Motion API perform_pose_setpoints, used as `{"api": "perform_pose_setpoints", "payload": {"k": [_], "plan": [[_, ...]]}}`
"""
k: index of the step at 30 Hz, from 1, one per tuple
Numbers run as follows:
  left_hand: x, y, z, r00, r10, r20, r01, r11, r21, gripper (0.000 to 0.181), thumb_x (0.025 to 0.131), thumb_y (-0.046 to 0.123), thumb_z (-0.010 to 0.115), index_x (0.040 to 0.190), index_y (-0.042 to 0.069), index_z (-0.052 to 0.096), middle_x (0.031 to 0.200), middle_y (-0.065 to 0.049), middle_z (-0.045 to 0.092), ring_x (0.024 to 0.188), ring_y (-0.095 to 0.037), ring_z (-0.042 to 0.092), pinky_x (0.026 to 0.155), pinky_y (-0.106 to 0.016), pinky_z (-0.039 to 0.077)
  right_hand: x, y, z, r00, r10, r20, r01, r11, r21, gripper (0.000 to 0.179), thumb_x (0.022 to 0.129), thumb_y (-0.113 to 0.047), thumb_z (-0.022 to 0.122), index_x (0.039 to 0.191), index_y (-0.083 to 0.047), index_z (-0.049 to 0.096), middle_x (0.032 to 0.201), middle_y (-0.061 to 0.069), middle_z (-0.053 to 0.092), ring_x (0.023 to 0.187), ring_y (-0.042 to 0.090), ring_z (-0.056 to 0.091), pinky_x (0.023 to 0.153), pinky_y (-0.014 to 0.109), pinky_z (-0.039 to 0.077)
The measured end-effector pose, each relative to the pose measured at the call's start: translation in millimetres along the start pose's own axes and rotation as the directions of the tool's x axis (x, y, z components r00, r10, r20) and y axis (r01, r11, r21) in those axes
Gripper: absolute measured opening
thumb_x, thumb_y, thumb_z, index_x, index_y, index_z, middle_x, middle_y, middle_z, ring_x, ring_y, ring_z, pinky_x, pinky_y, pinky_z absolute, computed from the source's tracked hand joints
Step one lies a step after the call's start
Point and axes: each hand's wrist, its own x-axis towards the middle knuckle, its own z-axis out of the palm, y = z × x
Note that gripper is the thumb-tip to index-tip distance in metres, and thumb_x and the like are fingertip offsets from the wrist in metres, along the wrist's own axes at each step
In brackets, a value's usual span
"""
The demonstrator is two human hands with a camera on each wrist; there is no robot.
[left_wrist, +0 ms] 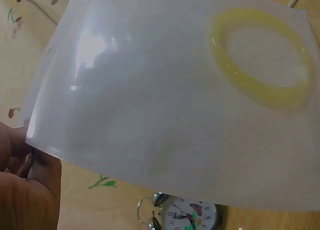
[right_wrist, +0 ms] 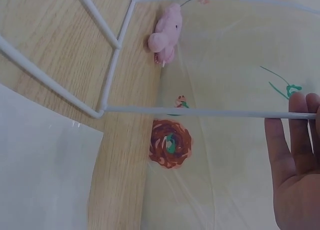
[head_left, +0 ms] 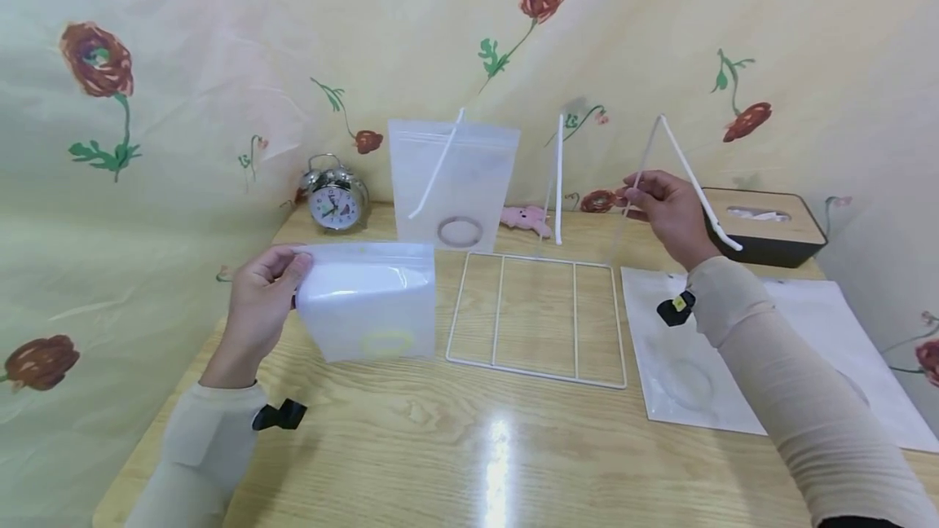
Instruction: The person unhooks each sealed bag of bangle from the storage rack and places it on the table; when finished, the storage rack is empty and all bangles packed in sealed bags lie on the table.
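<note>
My left hand (head_left: 267,296) pinches the top left corner of a frosted zip bag (head_left: 352,312) between thumb and fingers, holding it up over the table's left side. Low inside the bag sits a yellow bangle (left_wrist: 285,97). A white wire rack (head_left: 575,320) stands mid-table, its upright prongs bent over at the top. The thumb and fingers of my right hand (head_left: 675,214) grip the thin rear rod (right_wrist: 200,112) of its right prong. At the left prong, a second frosted bag (head_left: 469,173) stands upright with a brownish bangle (head_left: 440,232) at its bottom.
A silver alarm clock (head_left: 335,206) stands at the back left. Behind the rack is a pink plush toy (head_left: 524,218). The tissue box (head_left: 800,251) sits back right, with white frosted bags (head_left: 660,349) lying flat under my right forearm. A floral curtain (head_left: 440,23) closes off the back.
</note>
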Motion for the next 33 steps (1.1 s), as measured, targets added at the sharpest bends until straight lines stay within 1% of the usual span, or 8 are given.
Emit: {"api": "perform_pose_setpoints", "payload": {"k": [3,6,9,16,22,27,30,33], "plan": [[4.7,-4.7,0.8,0.999,-0.043,0.002,0.043,0.998,0.04,0.032,0.104,0.025,0.057,0.124,0.001,0.061,0.109,-0.007,0.063,0.088,-0.013,0.064,0.072,-0.026,0.061,-1.3,-2,0,1.0,0.018,-0.005,-0.018,1.0,-0.009,0.015,0.099,-0.01,0.062,0.113,-0.008,0.068,0.099,-0.004,0.071,0.094,0.013,0.07,0.079,0.024,0.06],[9.8,-7.8,2.6,0.998,-0.055,-0.003,0.055,0.997,0.054,0.036,0.105,0.025,0.055,0.127,-0.003,0.058,0.113,-0.011,0.062,0.088,-0.014,0.064,0.071,-0.025,0.061,-2.4,-3,1,1.0,0.022,-0.006,-0.022,1.0,-0.004,0.015,0.099,-0.011,0.062,0.113,-0.008,0.067,0.1,-0.003,0.071,0.096,0.015,0.07,0.08,0.025,0.06],[16.8,-11.4,4.4,0.998,-0.066,-0.003,0.066,0.996,0.057,0.036,0.105,0.027,0.054,0.127,-0.002,0.058,0.115,-0.012,0.061,0.088,-0.013,0.064,0.07,-0.025,0.061,-2.8,-4,1,1.0,0.015,-0.01,-0.015,1.0,-0.002,0.015,0.099,-0.012,0.062,0.113,-0.008,0.068,0.1,-0.002,0.071,0.097,0.017,0.069,0.081,0.026,0.06],[33.6,-22.2,5.2,0.989,-0.147,0.034,0.147,0.989,0.009,0.036,0.104,0.031,0.055,0.129,0.005,0.059,0.113,-0.007,0.062,0.085,-0.01,0.065,0.069,-0.026,0.061,-4.0,-4,2,1.0,0.011,-0.025,-0.011,1.0,-0.025,0.016,0.099,-0.013,0.062,0.113,-0.008,0.068,0.1,-0.004,0.072,0.096,0.017,0.07,0.079,0.024,0.06],[50.5,-25.1,7.0,0.986,-0.163,0.025,0.161,0.985,0.06,0.043,0.105,0.033,0.054,0.136,0.003,0.055,0.125,-0.017,0.058,0.091,-0.017,0.065,0.072,-0.028,0.061,-2.6,-3,1,1.0,0.013,-0.027,-0.012,1.0,0.016,0.015,0.097,-0.012,0.065,0.111,-0.007,0.069,0.101,0.002,0.073,0.091,0.011,0.07,0.078,0.025,0.06],[68.5,-34.2,6.5,0.978,-0.194,0.078,0.183,0.974,0.132,0.045,0.106,0.032,0.052,0.14,0.004,0.053,0.13,-0.021,0.057,0.095,-0.021,0.064,0.077,-0.028,0.061,-1.8,-4,0,1.0,0.01,-0.022,-0.009,0.999,0.034,0.015,0.097,-0.013,0.065,0.11,-0.008,0.069,0.099,-0.001,0.072,0.089,0.009,0.07,0.078,0.025,0.06],[73.9,-42.5,6.3,0.972,-0.216,0.093,0.203,0.97,0.131,0.047,0.106,0.033,0.052,0.142,0.004,0.052,0.131,-0.02,0.057,0.092,-0.017,0.064,0.077,-0.026,0.06,-3.1,-4,1,1.0,0.015,-0.017,-0.015,0.999,0.033,0.015,0.098,-0.013,0.065,0.111,-0.008,0.069,0.1,0.0,0.072,0.09,0.01,0.07,0.078,0.024,0.06],[74.8,-45.4,6.2,0.973,-0.215,0.082,0.205,0.972,0.115,0.049,0.105,0.036,0.053,0.142,0.004,0.052,0.131,-0.019,0.056,0.09,-0.015,0.064,0.076,-0.026,0.06,-3.7,-5,0,1.0,0.021,-0.019,-0.021,0.999,0.032,0.015,0.097,-0.013,0.065,0.111,-0.008,0.069,0.101,0.002,0.072,0.09,0.01,0.07,0.078,0.024,0.06]]}}
